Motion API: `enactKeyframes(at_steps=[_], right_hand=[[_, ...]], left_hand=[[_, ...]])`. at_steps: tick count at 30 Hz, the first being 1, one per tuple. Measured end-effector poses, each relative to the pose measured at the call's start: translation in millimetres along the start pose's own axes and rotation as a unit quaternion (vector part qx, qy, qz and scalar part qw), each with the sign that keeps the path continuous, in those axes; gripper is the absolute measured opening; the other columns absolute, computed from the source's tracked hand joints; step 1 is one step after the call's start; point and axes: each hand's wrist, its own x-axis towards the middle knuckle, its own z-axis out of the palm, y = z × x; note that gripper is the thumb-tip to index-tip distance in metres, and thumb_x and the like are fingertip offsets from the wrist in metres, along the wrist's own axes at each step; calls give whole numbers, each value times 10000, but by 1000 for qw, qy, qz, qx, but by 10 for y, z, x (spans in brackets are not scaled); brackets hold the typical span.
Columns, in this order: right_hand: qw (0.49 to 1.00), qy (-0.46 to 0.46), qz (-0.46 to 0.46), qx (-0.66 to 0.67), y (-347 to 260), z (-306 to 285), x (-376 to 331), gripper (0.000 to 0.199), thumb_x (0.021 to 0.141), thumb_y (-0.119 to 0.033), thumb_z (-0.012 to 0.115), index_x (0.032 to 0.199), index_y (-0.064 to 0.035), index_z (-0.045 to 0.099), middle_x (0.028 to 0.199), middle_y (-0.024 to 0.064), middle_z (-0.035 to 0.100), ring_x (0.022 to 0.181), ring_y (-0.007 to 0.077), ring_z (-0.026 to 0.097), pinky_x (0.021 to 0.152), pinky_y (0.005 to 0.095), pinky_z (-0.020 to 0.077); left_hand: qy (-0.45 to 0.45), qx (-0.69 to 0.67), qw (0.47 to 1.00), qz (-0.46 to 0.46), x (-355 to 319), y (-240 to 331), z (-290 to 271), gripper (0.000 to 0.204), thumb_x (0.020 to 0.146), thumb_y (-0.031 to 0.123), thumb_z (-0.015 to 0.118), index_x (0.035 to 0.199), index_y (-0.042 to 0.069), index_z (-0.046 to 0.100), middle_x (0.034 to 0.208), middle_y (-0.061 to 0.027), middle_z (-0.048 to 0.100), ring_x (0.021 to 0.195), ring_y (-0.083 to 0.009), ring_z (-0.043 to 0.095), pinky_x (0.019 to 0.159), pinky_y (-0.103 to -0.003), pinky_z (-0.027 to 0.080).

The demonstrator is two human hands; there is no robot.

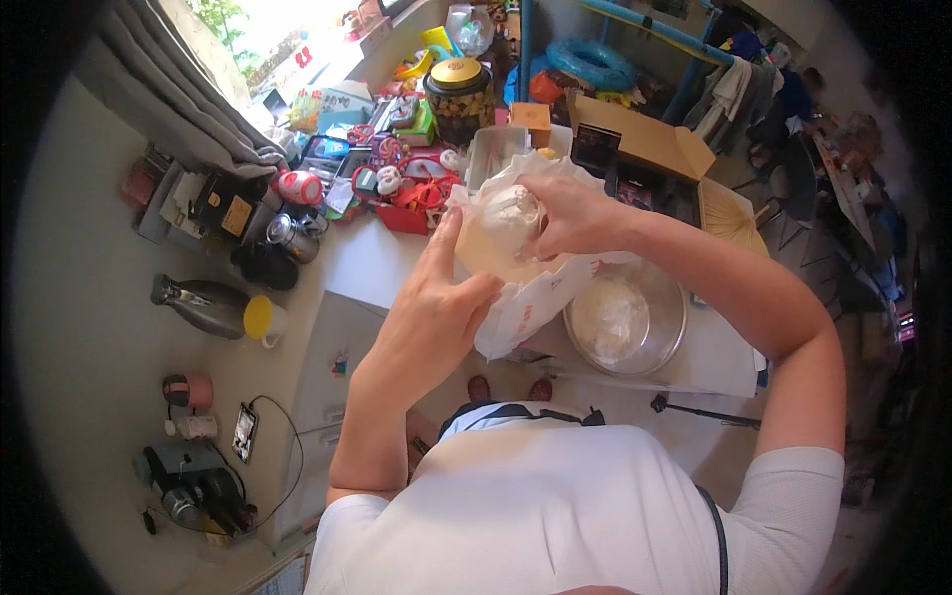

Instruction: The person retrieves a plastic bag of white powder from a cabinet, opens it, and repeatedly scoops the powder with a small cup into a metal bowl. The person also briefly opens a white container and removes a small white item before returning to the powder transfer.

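My left hand (431,312) grips the near left side of a white flour bag (531,307), with its thumb across the front and its fingers along the rim. The bag's mouth is wide open. Over that mouth, my right hand (580,216) is closed around a rounded, white, floury thing (509,220); whether this is a small cup of flour or a lump cannot be told. Just right of the bag, below my right forearm, stands a round metal bowl (677,332) with a heap of white flour (612,315) in it.
All this is over a white table (372,260). Behind the bag are a clear plastic container (488,154), a gold-lidded jar (459,104) and an open cardboard box (659,139). Small clutter (382,164) fills the back left. A yellow-topped mug (266,322) stands left.
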Motion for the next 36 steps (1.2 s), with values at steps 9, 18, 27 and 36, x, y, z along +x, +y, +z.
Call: enactKeyframes(at_steps=[9, 18, 27, 36], right_hand=[[997, 17, 27, 64, -264, -305, -98, 474, 757, -86, 828, 1142, 28, 575, 889, 103, 706, 730, 147, 696, 645, 287, 578], [989, 111, 60, -76, -479, -818, -686, 543, 744, -4, 819, 1229, -22, 574, 1102, 59, 688, 889, 136, 697, 784, 296, 595], [979, 174, 103, 37, 412, -536, -1653, 502, 748, -124, 812, 1187, -9, 597, 954, 110, 710, 819, 143, 692, 686, 301, 580], [913, 38, 344, -216, 1790, 639, -1766, 536, 728, -354, 765, 1088, 15, 618, 1031, 258, 699, 996, 408, 681, 864, 471, 550]], left_hand=[[-8, 3, 1000, -18, 26, 48, 7, 178, 872, 44, 706, 1040, 104, 709, 1542, -334, 352, 1284, -502, 526, 988, -471, 503], [-16, 12, 999, -37, 143, 104, 7, 140, 862, 17, 706, 995, 57, 722, 1530, -307, 399, 1211, -469, 600, 955, -451, 525], [-19, -18, 997, -66, 85, 85, 62, 150, 899, -13, 667, 1028, 41, 721, 1522, -270, 438, 1099, -380, 674, 893, -382, 538], [-17, -15, 997, -79, 100, 135, 54, 88, 919, 68, 678, 1000, 67, 710, 1476, -324, 453, 944, -417, 704, 826, -411, 542]])
